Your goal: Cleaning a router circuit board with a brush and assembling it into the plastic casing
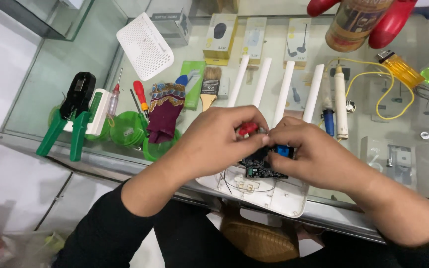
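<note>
1. While both hands met over the opened white router shell (pixel 269 196) at the near edge of the glass counter (pixel 65 64), the lid (pixel 145 45) lay apart at the far left, so the casing was already open.
2. The dark circuit board (pixel 264 167) sat raised above the shell, seemingly not yet fully out of it; four white antennas (pixel 285 89) fanned away behind.
3. The left hand (pixel 214 136) was closed, fingertips pinched on a red-handled tool (pixel 248 129) held at the board's top edge.
4. The right hand (pixel 314 156) was curled over the board, fingers pressed beside a blue component (pixel 282 150); whether it gripped the board itself could not be told.
5. Work on the board appeared mid-course; refitting of the lid remained.
6. Packaging under the glass, far centre: a yellow carton picturing a dark mouse (pixel 220 35), and two pale cartons (pixel 254 37) beside it, one picturing earphones.
7. A green flat packet (pixel 192 82) lay left of a small brush (pixel 210 89).
8. A brown-labelled bottle (pixel 356 22) stood at the far right.
</note>
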